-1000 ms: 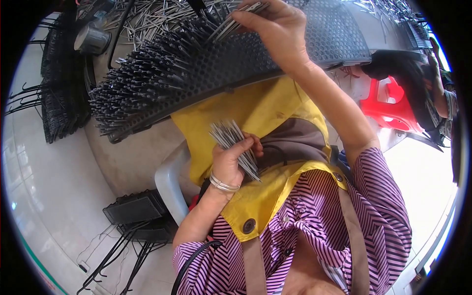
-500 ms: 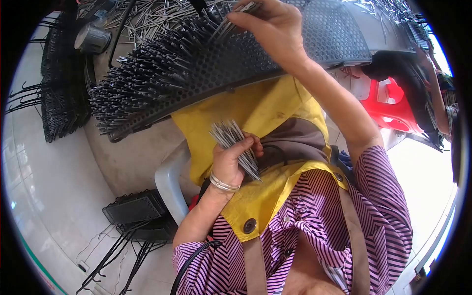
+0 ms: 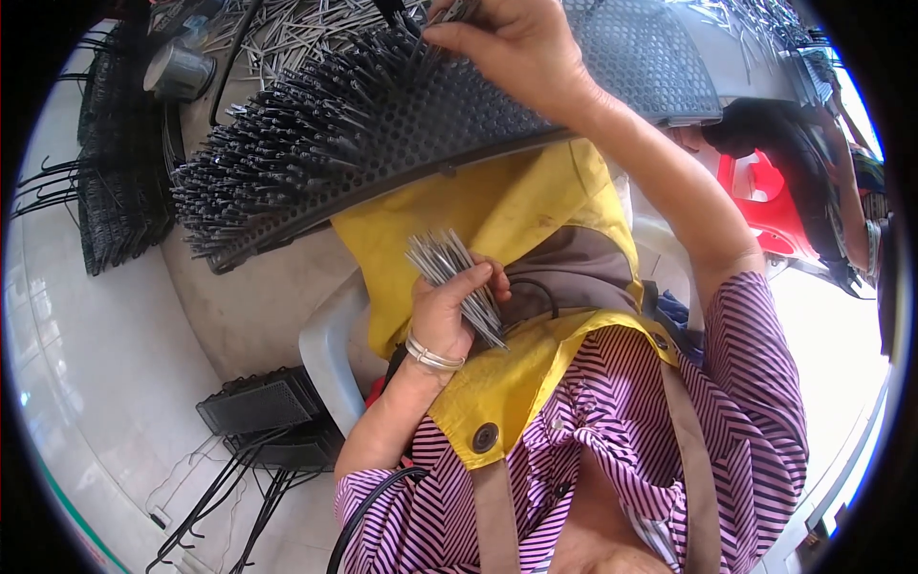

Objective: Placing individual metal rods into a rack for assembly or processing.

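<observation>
My left hand (image 3: 442,316) is closed around a bundle of thin grey metal rods (image 3: 438,256) in front of the yellow apron (image 3: 402,225). The rods stick out above and below the fist. Farther off, my right hand (image 3: 535,57) pinches a few slim metal pieces (image 3: 457,11) between thumb and fingers, over a dark perforated board (image 3: 497,105). Their exact shape is partly hidden by the fingers. Many dark rods (image 3: 277,143) stand packed in the holes on the board's left part, while the holes to the right are bare.
Behind the board lies a heap of loose rods (image 3: 296,33), with a metal can (image 3: 179,74) at its left. Black racks with hooks (image 3: 124,163) hang at the left; perforated black trays (image 3: 258,407) sit lower down. A red stool (image 3: 765,206) and another person (image 3: 789,134) are at the right.
My right hand has shifted slightly left along the board with the pieces in its pinch. My left hand keeps the bundle in nearly the same place.
</observation>
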Demonstrator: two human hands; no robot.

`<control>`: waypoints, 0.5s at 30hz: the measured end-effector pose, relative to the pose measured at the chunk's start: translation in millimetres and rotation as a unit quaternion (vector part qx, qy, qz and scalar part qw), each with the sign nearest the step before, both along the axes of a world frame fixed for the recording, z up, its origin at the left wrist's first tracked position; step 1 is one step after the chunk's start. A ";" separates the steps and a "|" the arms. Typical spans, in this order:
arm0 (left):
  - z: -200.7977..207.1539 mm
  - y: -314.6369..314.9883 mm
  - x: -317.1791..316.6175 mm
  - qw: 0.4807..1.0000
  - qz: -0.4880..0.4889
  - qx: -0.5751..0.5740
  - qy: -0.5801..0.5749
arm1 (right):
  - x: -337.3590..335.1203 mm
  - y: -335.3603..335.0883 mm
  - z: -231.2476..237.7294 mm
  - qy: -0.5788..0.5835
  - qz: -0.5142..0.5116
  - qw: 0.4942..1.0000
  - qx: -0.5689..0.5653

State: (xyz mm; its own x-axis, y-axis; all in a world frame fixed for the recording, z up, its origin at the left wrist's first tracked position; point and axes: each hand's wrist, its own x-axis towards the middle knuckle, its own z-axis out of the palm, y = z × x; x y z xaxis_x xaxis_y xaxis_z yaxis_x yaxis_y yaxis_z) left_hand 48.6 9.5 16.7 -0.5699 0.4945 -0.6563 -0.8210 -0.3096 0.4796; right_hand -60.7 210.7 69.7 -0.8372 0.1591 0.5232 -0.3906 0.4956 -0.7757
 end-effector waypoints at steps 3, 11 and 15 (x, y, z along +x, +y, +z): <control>0.3 0.3 -0.7 1.000 0.002 -0.002 0.000 | 0.2 0.8 2.6 -0.025 0.001 1.000 0.003; -7.5 -4.2 -0.7 1.000 -0.013 0.018 -0.001 | -1.4 1.4 3.6 -0.040 0.029 0.999 -0.006; -6.4 -4.7 -0.6 1.000 -0.015 0.015 0.004 | -3.0 -5.7 3.8 0.030 0.026 0.999 0.027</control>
